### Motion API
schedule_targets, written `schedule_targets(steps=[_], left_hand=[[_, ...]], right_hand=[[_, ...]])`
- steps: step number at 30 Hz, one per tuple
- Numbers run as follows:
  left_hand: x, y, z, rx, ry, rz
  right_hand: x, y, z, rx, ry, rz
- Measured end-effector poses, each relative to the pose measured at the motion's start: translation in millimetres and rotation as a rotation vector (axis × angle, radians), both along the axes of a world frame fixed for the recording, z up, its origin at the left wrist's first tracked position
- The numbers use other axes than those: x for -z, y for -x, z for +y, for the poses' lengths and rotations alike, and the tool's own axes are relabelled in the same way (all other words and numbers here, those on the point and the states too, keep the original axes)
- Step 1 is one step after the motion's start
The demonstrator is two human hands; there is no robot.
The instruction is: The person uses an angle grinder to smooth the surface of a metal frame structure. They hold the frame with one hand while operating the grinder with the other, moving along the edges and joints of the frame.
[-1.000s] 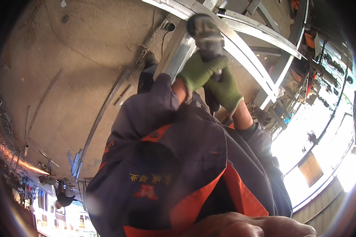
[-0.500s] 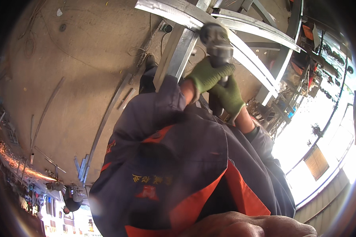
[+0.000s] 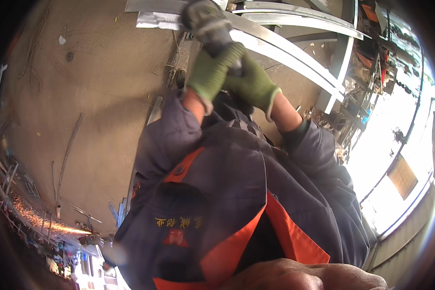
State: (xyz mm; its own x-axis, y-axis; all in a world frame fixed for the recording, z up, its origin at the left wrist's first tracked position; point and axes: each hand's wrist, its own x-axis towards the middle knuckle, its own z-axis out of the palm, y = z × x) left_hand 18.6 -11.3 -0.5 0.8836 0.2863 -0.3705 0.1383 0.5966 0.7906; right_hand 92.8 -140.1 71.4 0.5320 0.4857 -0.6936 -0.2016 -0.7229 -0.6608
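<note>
An angle grinder (image 3: 209, 25) is gripped in both my gloved hands, its round head over a long metal bar (image 3: 295, 54). My left hand (image 3: 211, 72), in a green knitted glove, wraps the grinder's body behind the head. Just behind and to the right, my right hand (image 3: 253, 83) closes around the rear part of the tool, mostly covering it. Motion blurs the grinder, and I cannot tell whether its disc touches the metal. Left of the head, a bright strip of the metal work (image 3: 162, 20) sticks out.
More metal bars (image 3: 295, 19) lie across a frame beyond the grinder, with an upright-looking beam (image 3: 342, 67) crossing at the right. Thin metal lengths (image 3: 68, 154) lie on the brown floor at left. Orange sparks (image 3: 58, 226) spray at the lower left. Cluttered racks (image 3: 367, 92) stand at right.
Both hands have carried the grinder left and farther out along the metal bar. The whole view has shifted slightly, and the sparks at lower left sit a little farther right.
</note>
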Motion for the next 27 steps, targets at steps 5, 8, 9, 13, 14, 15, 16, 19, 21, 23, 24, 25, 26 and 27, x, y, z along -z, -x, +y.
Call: schedule_targets(steps=[5,8,9,13,14,15,16,19,21,23,24,25,26,27], left_hand=[[-3.2,-25.0,-113.2,0.426,0.150,0.111],[-6.4,-35.7,-142.2,0.585,0.132,0.164],[-6.2,-35.6,-141.1,0.523,0.162,0.127],[-0.5,-19.7,-114.7,0.328,0.152,0.105],[1.9,-16.1,-112.0,0.224,0.130,0.109],[4.1,-15.0,-113.4,0.243,0.171,0.153],[6.7,-15.8,-119.0,0.262,0.213,0.193],[11.4,-31.2,-161.9,0.394,0.266,0.132],[12.4,-46.5,-196.3,0.555,0.233,0.140],[11.2,-58.9,-225.0,0.637,0.178,0.154],[10.5,-63.7,-234.0,0.711,0.120,0.199],[9.4,-65.7,-237.8,0.715,0.142,0.178],[8.2,-64.9,-238.6,0.633,0.133,0.122],[7.3,-62.6,-235.4,0.551,0.121,0.068]], right_hand=[[-11.5,30.2,-115.7,0.355,0.081,-0.037],[-17.1,37.4,-140.6,0.500,0.157,0.007],[-15.9,35.2,-139.8,0.484,0.147,0.010],[-3.6,17.7,-124.3,0.180,0.144,-0.094],[0.2,14.4,-124.0,0.061,0.057,-0.187],[3.6,13.0,-126.8,0.116,0.148,-0.114],[7.1,13.0,-133.1,0.154,0.160,-0.077],[8.5,24.1,-172.9,0.355,0.151,-0.065],[9.7,30.9,-202.5,0.487,0.171,-0.042],[8.4,32.0,-228.3,0.598,0.114,0.014],[6.4,32.2,-237.0,0.678,0.145,0.061],[6.6,28.4,-241.2,0.698,0.171,0.051],[6.3,22.4,-243.1,0.598,0.158,0.008],[6.4,15.2,-241.7,0.506,0.167,-0.015]])
